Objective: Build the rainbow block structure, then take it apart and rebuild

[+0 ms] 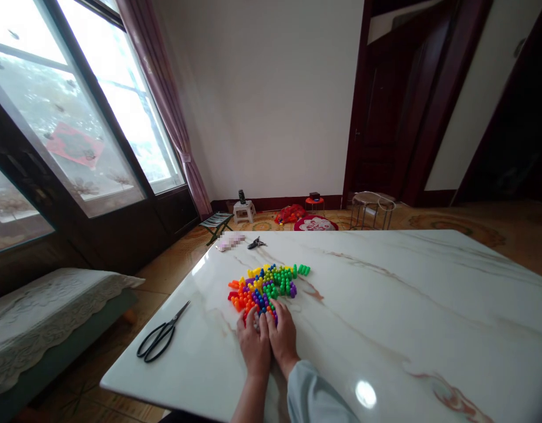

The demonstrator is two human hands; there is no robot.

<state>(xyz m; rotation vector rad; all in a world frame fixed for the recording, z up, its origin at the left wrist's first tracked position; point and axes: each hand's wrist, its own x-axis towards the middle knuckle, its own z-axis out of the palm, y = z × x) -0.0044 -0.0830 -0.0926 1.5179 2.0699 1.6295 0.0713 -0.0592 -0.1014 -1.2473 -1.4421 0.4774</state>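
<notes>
White marbled surface (385,282) supports the items. Near edge: our left hand (254,341) and right hand (283,335) sit side by side, fingers curved over the closest multicolored plastic pieces (271,283); we cannot tell whether either hand grips one. Relative to our hands, black scissors (158,341) lie at nine o'clock, the pieces at twelve, a small black tool (256,242) beyond them. Farthest, a red stool (315,201) stands at one o'clock.

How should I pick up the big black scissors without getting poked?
Best to take the scissors by their two big looped handles, coming from the near side of the table. They lie flat with the loops toward you, and the closed, pointed blades aim away. Your left hand looks nearer.
</notes>
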